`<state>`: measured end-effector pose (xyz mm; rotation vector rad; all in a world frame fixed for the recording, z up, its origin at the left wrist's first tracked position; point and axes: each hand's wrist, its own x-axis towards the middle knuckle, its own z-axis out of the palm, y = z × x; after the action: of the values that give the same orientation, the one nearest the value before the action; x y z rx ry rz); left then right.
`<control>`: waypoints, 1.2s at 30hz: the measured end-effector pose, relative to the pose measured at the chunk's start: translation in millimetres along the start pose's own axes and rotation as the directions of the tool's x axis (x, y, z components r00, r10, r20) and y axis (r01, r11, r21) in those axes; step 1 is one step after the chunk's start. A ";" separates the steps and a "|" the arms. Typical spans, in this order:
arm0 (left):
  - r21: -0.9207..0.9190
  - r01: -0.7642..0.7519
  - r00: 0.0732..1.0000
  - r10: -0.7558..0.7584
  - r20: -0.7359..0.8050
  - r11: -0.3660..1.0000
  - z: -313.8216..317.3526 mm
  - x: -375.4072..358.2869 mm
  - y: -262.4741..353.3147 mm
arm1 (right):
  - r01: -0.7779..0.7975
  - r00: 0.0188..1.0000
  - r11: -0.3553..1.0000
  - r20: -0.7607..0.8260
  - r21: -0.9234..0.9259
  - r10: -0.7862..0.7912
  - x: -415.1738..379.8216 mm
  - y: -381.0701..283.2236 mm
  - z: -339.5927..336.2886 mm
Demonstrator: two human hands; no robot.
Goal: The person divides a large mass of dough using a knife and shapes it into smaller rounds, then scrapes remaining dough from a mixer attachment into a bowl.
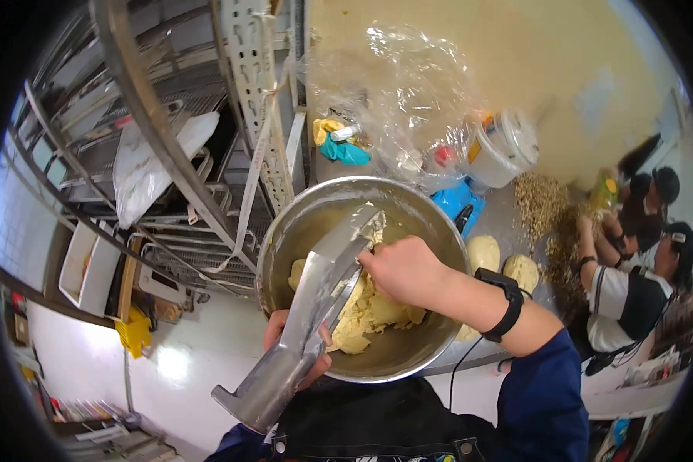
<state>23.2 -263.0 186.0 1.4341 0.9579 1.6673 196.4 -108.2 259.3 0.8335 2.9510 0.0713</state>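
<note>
My left hand (316,368) is wrapped round a heavy metal mixer attachment (316,292), with a thick round shank and a short side peg at its lower end. The attachment is tilted over a large steel mixing bowl (272,231), its far end smeared with pale yellow dough. Against that far edge, my right hand (403,269) is closed; its fingertips are partly hidden, and whatever they pinch is not visible. Below both hands, lumps of yellow dough (377,312) lie in the bowl.
A steel rack (246,138) stands close on the left. Behind the bowl are clear plastic film (416,100) and a white bucket (503,150). Dough balls (483,252) and a heap of nuts or grains (541,204) lie to the right, where other people (631,292) work.
</note>
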 end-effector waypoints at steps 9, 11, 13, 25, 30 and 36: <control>0.034 0.095 0.981 -0.088 -0.175 0.995 -9.7 -21.2 -32.6 | 0.020 0.975 0.962 -0.220 0.273 0.042 -54.7 11.0 -24.3; -0.058 -0.007 0.996 0.001 -0.094 0.998 -0.8 -3.9 -18.4 | -0.025 0.969 0.963 -0.232 0.267 0.090 -58.6 15.8 -21.7; -0.212 -0.100 0.994 0.090 -0.055 0.972 -0.2 -1.0 -20.3 | -0.088 0.987 0.955 -0.106 0.284 0.122 -58.3 16.8 -20.4; -0.160 0.136 0.986 -0.150 -0.078 0.978 -13.1 -19.0 -21.1 | -0.125 0.992 0.923 0.061 0.364 0.111 -24.4 19.8 -10.8; -0.096 -0.163 0.980 0.173 0.098 0.982 -13.6 1.1 -22.8 | -0.140 0.990 0.949 0.042 0.281 0.134 -18.4 15.6 -16.6; -0.234 -0.139 0.990 0.130 -0.054 0.962 -8.7 -5.1 -23.8 | 0.017 0.944 0.951 -0.320 0.307 0.086 -35.1 28.5 -18.1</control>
<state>16.4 -257.2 161.7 1.3347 0.6658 1.8456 239.6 -102.8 281.2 0.9992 3.3181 -0.2826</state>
